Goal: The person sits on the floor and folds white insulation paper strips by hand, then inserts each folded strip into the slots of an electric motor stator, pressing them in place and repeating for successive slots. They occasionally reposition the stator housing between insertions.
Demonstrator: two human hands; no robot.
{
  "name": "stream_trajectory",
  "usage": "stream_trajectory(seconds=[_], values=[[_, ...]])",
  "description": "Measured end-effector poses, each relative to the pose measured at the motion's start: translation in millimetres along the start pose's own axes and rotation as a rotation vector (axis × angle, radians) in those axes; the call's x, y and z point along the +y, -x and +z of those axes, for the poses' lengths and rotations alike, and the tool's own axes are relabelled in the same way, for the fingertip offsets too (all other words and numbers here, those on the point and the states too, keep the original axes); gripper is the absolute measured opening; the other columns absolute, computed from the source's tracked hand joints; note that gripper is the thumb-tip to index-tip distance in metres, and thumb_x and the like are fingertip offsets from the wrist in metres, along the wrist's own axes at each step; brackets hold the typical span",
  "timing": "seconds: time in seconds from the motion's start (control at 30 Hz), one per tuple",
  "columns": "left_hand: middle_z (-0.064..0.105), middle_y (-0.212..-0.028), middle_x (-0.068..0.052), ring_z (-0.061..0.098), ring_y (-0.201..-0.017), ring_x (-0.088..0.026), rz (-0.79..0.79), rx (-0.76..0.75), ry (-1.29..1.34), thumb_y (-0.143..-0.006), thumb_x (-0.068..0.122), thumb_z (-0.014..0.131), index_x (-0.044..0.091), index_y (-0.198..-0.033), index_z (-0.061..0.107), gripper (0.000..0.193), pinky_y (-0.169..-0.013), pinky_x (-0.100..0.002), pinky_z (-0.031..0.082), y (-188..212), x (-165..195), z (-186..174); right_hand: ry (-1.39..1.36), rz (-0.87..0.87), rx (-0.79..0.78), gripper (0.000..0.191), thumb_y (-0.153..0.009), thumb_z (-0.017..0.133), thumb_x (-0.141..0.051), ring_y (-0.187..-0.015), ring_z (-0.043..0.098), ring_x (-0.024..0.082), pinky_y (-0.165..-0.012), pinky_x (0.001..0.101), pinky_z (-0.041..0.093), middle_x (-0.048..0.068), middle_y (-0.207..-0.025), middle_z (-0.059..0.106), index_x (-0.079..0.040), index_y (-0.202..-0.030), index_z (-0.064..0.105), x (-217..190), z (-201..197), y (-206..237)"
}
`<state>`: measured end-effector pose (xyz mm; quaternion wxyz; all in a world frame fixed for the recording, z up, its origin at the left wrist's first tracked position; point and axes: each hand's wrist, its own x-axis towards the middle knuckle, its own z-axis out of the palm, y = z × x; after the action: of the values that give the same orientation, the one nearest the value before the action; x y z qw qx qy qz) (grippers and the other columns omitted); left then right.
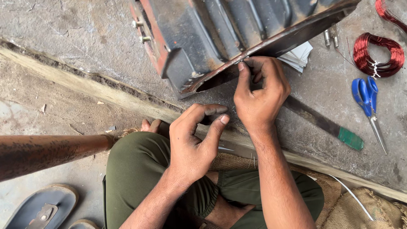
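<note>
Head view, looking down on both hands over a rough grey concrete slab (85, 29). I see the right hand (260, 91) with its grip narrow: thumb and forefinger are pinched together at the lower rusted rim of a dark ribbed metal housing with a red-painted edge (220, 38), the fingertips touching that rim. Whether something thin sits between the fingertips I cannot tell. The other fingers of this hand are curled into the palm.

The left hand (195, 142) lies just below and to the left of the right grip. Its grip is nearly closed, the thumb pressed toward the bent forefinger; what it holds, if anything, is hidden.

Just behind the right grip, under the housing rim, lies a stack of white cards (299, 55). To the right of that grip a flat dark metal blade with a green handle (335, 129) runs along the slab. Farther right lie blue-handled scissors (368, 99), and beyond them a coil of red enamelled wire (377, 55).
</note>
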<state>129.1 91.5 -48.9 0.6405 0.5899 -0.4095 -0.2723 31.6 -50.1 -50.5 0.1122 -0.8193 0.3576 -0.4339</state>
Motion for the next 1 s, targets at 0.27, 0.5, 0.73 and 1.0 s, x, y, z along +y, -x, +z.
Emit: stream_trajectory(seconds=[0.27,0.5,0.73,1.0], values=[[0.074,-0.096,-0.011,0.074,-0.089,-0.02,0.015,0.018,-0.009,-0.092,0.008,0.075,0.001,-0.108,0.073,0.018,-0.083,-0.031,0.056,2,0,3,-0.006,0.037,0.017,0.009,-0.096,0.074,0.004,-0.074,0.063,0.018,-0.066,0.0317,0.047,0.008,-0.09,0.068,0.0,-0.099,0.066,-7,0,-1],[0.075,-0.097,-0.011,0.075,-0.09,-0.02,0.032,0.021,0.011,-0.093,0.008,0.074,0.001,-0.107,0.073,0.016,-0.082,-0.03,0.057,0,3,1,-0.026,0.021,-0.02,0.006,-0.095,0.073,0.005,-0.086,0.07,0.022,-0.078,0.0333,0.053,0.01,-0.094,0.071,0.002,-0.099,0.069,-9,-7,-5],[0.074,-0.093,-0.011,0.073,-0.086,-0.021,-0.016,-0.001,0.013,-0.091,0.008,0.074,0.001,-0.107,0.073,0.017,-0.08,-0.031,0.056,-2,4,0,0.041,-0.057,-0.116,0.028,-0.099,0.065,0.006,-0.115,0.07,0.029,-0.098,0.039,0.057,0.016,-0.121,0.071,0.003,-0.126,0.071,-3,-21,13],[0.073,-0.091,-0.012,0.072,-0.084,-0.021,-0.027,0.0,0.009,-0.089,0.007,0.074,0.0,-0.107,0.073,0.019,-0.078,-0.031,0.056,-1,4,-1,0.088,-0.097,-0.221,0.039,-0.095,0.061,0.008,-0.117,0.062,0.033,-0.098,0.0408,0.054,0.02,-0.127,0.064,0.007,-0.133,0.066,-2,-19,18]])
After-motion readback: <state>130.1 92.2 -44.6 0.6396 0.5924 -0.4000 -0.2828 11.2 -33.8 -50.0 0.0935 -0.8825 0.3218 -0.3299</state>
